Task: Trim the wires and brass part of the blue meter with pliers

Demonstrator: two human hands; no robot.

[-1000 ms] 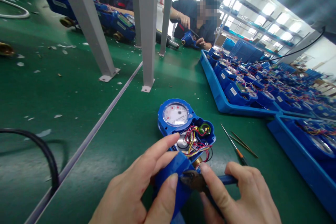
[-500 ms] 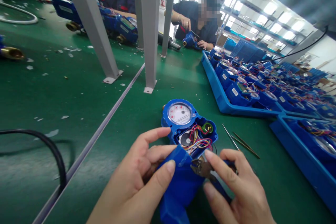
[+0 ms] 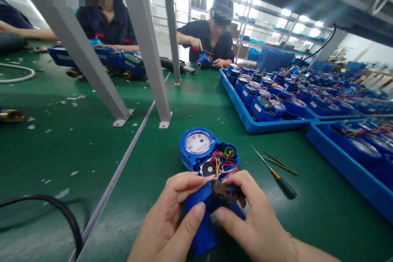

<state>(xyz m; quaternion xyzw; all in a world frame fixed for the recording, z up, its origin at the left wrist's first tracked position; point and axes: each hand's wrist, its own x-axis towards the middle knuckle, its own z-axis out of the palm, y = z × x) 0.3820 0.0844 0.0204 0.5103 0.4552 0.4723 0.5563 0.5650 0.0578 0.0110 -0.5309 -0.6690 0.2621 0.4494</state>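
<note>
Since the earlier frames our view is tilting upward, so the co-workers at the top are showing more fully, and our hands are drawing closer together over the blue water meter (image 3: 208,159), which is lying at lower centre of the frame on the green bench (image 3: 61,139). Our left hand (image 3: 172,221) is gripping the meter's blue lower body, thumb pressed on its front, fingers curled over the top edge. Our right hand (image 3: 254,221) is closing its fingers around small cutters (image 3: 220,188), holding the dark tip at the tangle of wires (image 3: 224,163).

The meter is showing a round white dial with small red pointers in a blue ring, and beside it an open cavity full of red, yellow and white wires, with a green part at its upper right.

Just right of the meter a screwdriver (image 3: 276,176) and tweezers (image 3: 281,163) are lying on the mat. Blue trays (image 3: 242,114) of similar meters are filling the right side. Grey frame legs (image 3: 147,49) are standing at upper left, and a black cable (image 3: 61,213) is curving across the lower left. Nothing is blocking our hands.
</note>
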